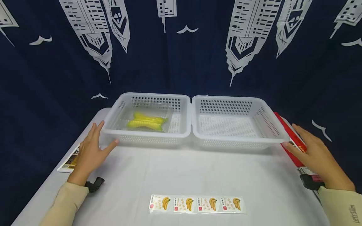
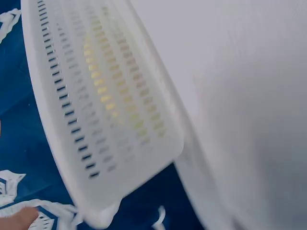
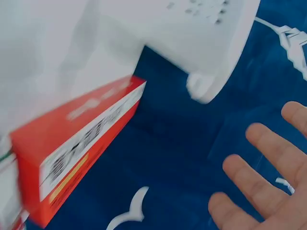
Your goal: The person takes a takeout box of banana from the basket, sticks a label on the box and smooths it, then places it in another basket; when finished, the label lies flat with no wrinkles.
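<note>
The head view shows us two hands, each gripping nothing. The left hand (image 1: pixel 91 153) has fingers and thumb spread just beside the left basket (image 1: pixel 158 139); the right hand (image 1: pixel 315 153) is similarly spread near the right basket (image 1: pixel 237 142). We cannot tell whether either touches.

On the right sleeve (image 1: pixel 342 204) we read what looks like "LetsSlim". By the right hand, along the right edge of the worktop (image 1: pixel 203 171), lies one red box (image 3: pixel 81 139) with a white band of dark characters, too blurred for us to read. At the left edge we see one printed packet (image 1: pixel 70 161), partly behind the left hand.

Both baskets are white, slotted plastic and stand side by side towards the far edge. Inside the left one we count two yellow pieces (image 1: pixel 148 118), greenish at the ends and narrow in the middle, in one clear tray (image 1: pixel 151 110).

Towards the near edge lies a strip (image 1: pixel 198 204) of four labels, each with bananas, a small red square and characters too small for us.
</note>
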Tool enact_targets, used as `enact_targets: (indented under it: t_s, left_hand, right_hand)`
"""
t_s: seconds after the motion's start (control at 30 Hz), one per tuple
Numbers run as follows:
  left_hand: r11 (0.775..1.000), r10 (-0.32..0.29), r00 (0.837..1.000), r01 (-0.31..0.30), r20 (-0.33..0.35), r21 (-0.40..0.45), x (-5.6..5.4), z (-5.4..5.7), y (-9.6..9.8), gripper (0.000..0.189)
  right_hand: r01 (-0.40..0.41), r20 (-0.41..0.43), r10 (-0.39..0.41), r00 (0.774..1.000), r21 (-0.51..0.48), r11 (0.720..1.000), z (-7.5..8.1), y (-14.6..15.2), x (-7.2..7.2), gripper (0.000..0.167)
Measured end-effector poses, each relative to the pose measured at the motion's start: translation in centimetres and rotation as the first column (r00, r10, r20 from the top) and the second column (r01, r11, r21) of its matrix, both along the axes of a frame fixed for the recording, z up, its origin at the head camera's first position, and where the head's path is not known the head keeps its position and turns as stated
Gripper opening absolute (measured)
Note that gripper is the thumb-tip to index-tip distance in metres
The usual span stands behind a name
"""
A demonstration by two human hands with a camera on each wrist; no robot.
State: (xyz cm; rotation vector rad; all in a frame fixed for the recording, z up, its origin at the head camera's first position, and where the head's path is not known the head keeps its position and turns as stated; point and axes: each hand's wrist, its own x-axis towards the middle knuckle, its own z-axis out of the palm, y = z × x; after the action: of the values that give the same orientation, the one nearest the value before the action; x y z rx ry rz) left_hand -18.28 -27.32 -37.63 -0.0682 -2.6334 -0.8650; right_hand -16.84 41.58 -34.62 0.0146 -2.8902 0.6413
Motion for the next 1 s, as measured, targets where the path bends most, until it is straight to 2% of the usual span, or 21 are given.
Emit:
enact_targets:
  t_s: [0.07,0.1,0.2,0.33,0.4,0.5,0.6,0.63,0.7,0.83,1.0]
  left_hand:
    - [0.992,0.035,0.999,-0.035,0.005,0.119,-0.6,-0.1,0.4,0.098]
    - [0.982,0.05,0.999,-0.051,0.005,0.184,-0.9,-0.2,0.6,0.097]
    - [0.926,0.085,0.996,-0.077,-0.004,0.371,-2.1,-0.7,1.3,0.095]
    - [0.803,0.094,0.995,-0.058,-0.03,0.593,-3.7,-1.6,2.1,0.094]
    - [0.734,0.092,0.995,-0.049,-0.028,0.677,-4.4,-2.2,2.4,0.094]
    - [0.63,0.088,0.996,-0.043,-0.016,0.775,-5.1,-2.9,2.8,0.093]
    - [0.559,0.084,0.996,-0.029,-0.022,0.829,-5.6,-3.4,3.4,0.092]
    - [0.545,0.086,0.996,-0.02,-0.032,0.838,-5.7,-3.5,3.6,0.092]
    - [0.535,0.086,0.995,0.001,-0.055,0.845,-6.1,-3.9,3.7,0.094]
    - [0.534,0.095,0.991,0.028,-0.093,0.845,-6.3,-4.1,3.8,0.091]
    - [0.532,0.08,0.993,0.03,-0.085,0.846,-6.2,-4.3,3.7,0.081]
  right_hand:
    - [-0.03,0.015,0.03,0.999,0.006,1.0,0.6,-0.4,-0.6,0.097]
    - [-0.046,0.024,0.046,0.999,0.005,0.999,0.9,-0.6,-1.0,0.096]
    - [-0.088,0.033,0.089,0.995,-0.028,0.996,1.6,-1.5,-2.0,0.091]
    - [-0.149,0.015,0.151,0.988,-0.116,0.982,2.3,-3.1,-3.5,0.082]
    - [-0.184,-0.004,0.185,0.983,-0.144,0.972,2.5,-3.9,-4.4,0.077]
    - [-0.264,-0.03,0.263,0.964,-0.208,0.942,2.5,-4.9,-5.7,0.071]
    - [-0.335,-0.026,0.341,0.94,-0.274,0.902,2.5,-5.9,-6.8,0.067]
    - [-0.353,-0.017,0.365,0.931,-0.297,0.887,2.6,-6.2,-7.1,0.067]
    - [-0.371,0.005,0.394,0.919,-0.328,0.869,2.8,-6.9,-7.7,0.067]
    - [-0.372,0.062,0.427,0.902,-0.391,0.842,3.3,-8.3,-8.8,0.066]
    - [-0.369,0.097,0.469,0.878,-0.488,0.791,3.3,-9.8,-10.1,0.066]
